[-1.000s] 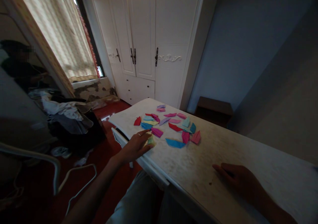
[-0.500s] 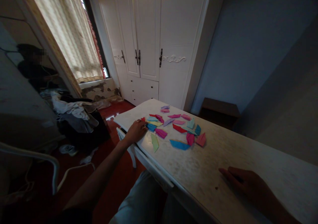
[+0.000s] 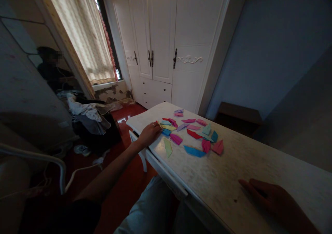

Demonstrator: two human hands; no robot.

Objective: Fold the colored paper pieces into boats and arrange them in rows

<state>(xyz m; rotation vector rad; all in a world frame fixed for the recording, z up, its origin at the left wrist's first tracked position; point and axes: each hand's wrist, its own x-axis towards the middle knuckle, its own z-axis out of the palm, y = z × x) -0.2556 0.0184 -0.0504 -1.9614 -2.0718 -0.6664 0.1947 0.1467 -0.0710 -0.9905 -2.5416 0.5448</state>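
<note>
My left hand [image 3: 150, 134] reaches to the left edge of a spread of folded paper pieces, its fingers closed on a folded paper piece that they largely hide. Close to the fingertips lie a yellow piece [image 3: 169, 127] and a blue piece [image 3: 166, 132]. A magenta piece [image 3: 176, 139] and a light green piece [image 3: 168, 147] are just nearer to me. Further right are a red piece [image 3: 194, 134], a longer blue piece [image 3: 194, 151] and a pink piece [image 3: 218, 147]. My right hand [image 3: 272, 197] rests on the tabletop, fingers loosely curled and apart, with nothing visible in it.
The pale table [image 3: 223, 171] has a partly pulled-out drawer [image 3: 166, 173] at its front edge. A white wardrobe [image 3: 192, 78] stands behind it. Clothes lie heaped [image 3: 88, 113] at the left, near a curved metal tube [image 3: 61, 168]. A mirror at far left reflects a person [image 3: 52, 68].
The view has swung slightly left, so everything sits further right. My left hand has shifted a little over the edge of the papers, and a red tip by its fingers is now hidden.
</note>
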